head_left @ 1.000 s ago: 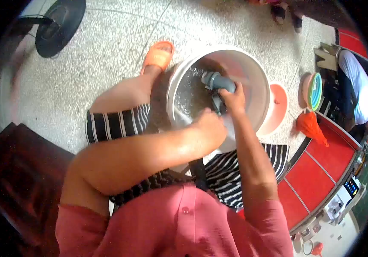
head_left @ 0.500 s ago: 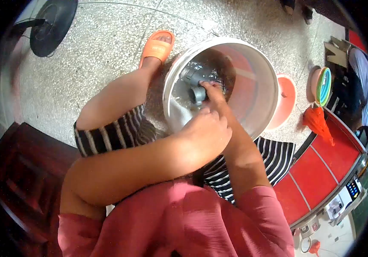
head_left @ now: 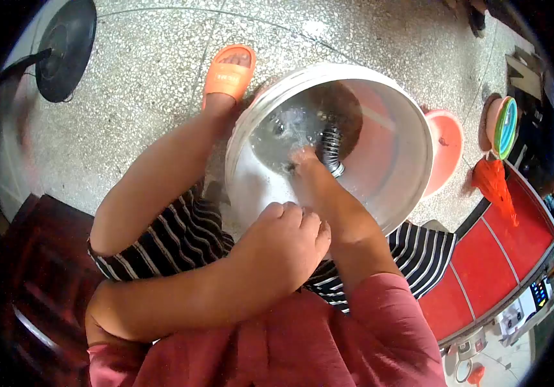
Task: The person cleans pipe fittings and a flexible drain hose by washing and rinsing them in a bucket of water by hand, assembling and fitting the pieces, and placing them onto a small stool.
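Observation:
A large white bucket (head_left: 393, 213) stands tilted between my knees, with cloudy water (head_left: 270, 145) inside. My right hand (head_left: 303, 155) reaches down into that water. Its fingers are under the splashing surface, so what they hold, if anything, is hidden. Just right of this hand a ribbed, dark grey corrugated hose (head_left: 332, 145) sticks up out of the water, its light end ring near the wall. Bent at the wrist, my left hand (head_left: 286, 242) hovers by the near rim beside my right forearm. Its fingers are curled closed, and nothing shows in them.
A pink basin (head_left: 446, 145) sits right of the bucket. Farther right are stacked coloured basins (head_left: 506, 126), a red plastic bag (head_left: 496, 187) and a red-tiled ledge (head_left: 477, 271). A black round fan base (head_left: 67, 48) is at upper left, and dark red wooden furniture (head_left: 51, 277) at lower left.
My right hand has gone deeper into the water. The grey pipe fitting by it is no longer plainly visible, and the corrugated hose now shows. My left hand has drawn back toward me.

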Action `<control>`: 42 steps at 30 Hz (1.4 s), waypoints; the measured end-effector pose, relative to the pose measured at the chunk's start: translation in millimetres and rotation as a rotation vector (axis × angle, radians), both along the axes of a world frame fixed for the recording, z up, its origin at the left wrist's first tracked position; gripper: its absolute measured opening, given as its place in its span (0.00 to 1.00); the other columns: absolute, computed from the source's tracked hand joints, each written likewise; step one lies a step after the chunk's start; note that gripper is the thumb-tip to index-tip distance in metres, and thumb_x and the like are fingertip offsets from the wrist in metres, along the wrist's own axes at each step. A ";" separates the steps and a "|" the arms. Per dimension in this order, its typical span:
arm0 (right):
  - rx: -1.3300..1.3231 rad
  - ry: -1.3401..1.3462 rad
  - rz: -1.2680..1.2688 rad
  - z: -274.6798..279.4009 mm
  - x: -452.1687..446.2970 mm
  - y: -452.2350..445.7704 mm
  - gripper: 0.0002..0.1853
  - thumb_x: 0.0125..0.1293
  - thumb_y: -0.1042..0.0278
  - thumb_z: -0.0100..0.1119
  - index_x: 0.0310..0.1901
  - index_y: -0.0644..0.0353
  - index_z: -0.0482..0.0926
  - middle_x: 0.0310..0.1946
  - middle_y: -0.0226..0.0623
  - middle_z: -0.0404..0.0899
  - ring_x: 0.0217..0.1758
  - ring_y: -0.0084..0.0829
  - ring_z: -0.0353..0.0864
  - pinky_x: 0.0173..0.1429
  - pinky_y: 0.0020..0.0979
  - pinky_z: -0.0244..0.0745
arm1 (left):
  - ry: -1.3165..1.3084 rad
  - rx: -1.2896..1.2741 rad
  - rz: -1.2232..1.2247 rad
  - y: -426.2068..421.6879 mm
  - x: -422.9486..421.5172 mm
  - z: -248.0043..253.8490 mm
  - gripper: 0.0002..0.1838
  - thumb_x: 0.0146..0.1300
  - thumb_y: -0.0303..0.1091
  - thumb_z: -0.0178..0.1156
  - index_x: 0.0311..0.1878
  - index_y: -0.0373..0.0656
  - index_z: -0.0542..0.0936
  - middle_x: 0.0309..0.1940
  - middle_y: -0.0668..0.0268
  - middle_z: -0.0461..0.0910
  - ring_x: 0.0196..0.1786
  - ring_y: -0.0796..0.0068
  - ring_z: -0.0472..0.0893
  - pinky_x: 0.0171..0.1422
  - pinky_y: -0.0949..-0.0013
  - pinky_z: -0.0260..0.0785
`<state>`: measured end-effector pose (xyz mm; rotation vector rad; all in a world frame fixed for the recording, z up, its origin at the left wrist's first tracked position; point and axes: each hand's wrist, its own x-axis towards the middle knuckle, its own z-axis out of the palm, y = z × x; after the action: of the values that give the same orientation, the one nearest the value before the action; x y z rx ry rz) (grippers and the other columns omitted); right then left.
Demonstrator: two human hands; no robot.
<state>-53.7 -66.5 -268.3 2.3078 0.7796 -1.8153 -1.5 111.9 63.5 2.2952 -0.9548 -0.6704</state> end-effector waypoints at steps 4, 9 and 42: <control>-0.176 0.023 -0.789 -3.4 5.1 12.6 0.20 0.51 0.61 0.55 0.47 0.55 0.75 0.46 0.38 0.76 0.49 0.33 0.75 0.52 0.29 0.69 | -0.022 0.032 -0.003 -1.1 5.3 0.9 0.16 0.51 0.36 0.48 0.42 0.41 0.77 0.29 0.66 0.72 0.32 0.70 0.71 0.35 0.70 0.63; -0.241 0.053 -1.089 -11.3 -10.0 -1.3 0.20 0.51 0.60 0.58 0.47 0.57 0.74 0.42 0.38 0.77 0.44 0.33 0.76 0.46 0.32 0.71 | -0.013 -0.028 0.034 -1.0 -2.6 -0.2 0.17 0.51 0.35 0.48 0.42 0.40 0.77 0.29 0.64 0.72 0.32 0.70 0.72 0.36 0.70 0.63; 0.480 0.246 -2.134 148.0 45.7 -38.4 0.34 0.47 0.72 0.63 0.57 0.57 0.58 0.45 0.41 0.72 0.45 0.38 0.75 0.41 0.45 0.74 | 0.108 0.340 -0.406 -20.1 -29.5 -24.4 0.10 0.47 0.29 0.56 0.34 0.41 0.81 0.35 0.57 0.79 0.40 0.61 0.79 0.47 0.59 0.68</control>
<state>-8.1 -104.9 -120.2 3.1764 -2.5762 -2.0988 -31.0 91.7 39.2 2.3344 -1.3573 -1.1928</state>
